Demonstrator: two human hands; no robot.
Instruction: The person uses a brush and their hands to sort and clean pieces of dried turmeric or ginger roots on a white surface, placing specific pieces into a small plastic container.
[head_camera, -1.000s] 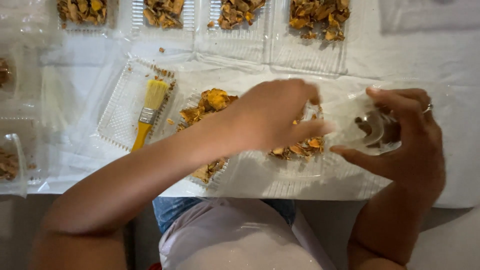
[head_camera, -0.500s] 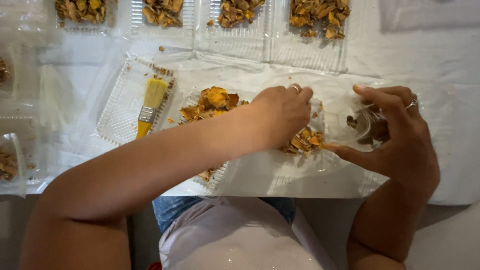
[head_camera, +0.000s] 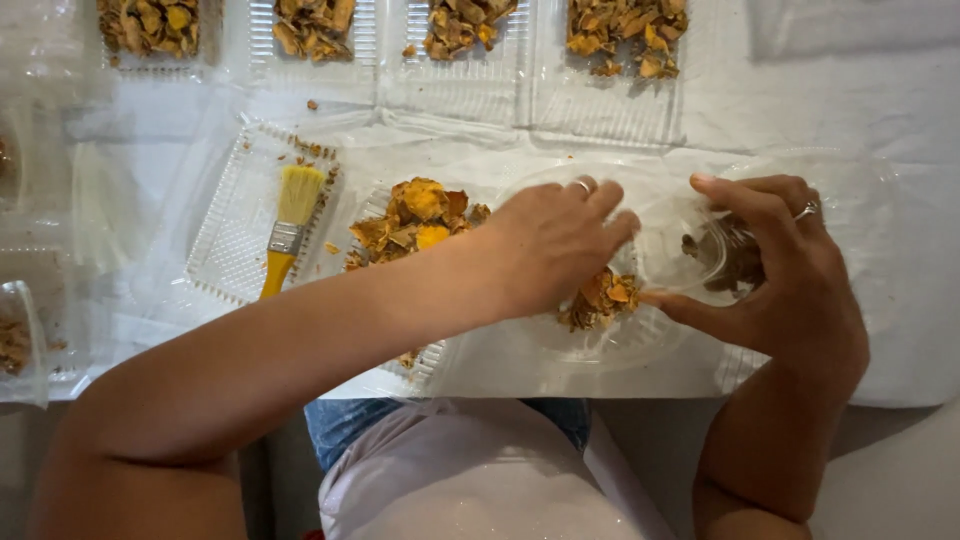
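White sheeting covers the counter (head_camera: 900, 120); four clear trays of dried orange pieces (head_camera: 620, 35) line the far edge. My right hand (head_camera: 770, 280) is wrapped around a small clear cup (head_camera: 700, 250) with dark bits inside, thumb and fingers clamped on its rim. My left hand (head_camera: 550, 245) rests fingers-together over a clump of orange flakes (head_camera: 600, 295) on the clear lid just beside the cup. A yellow-handled brush (head_camera: 288, 225) lies in a tray, left.
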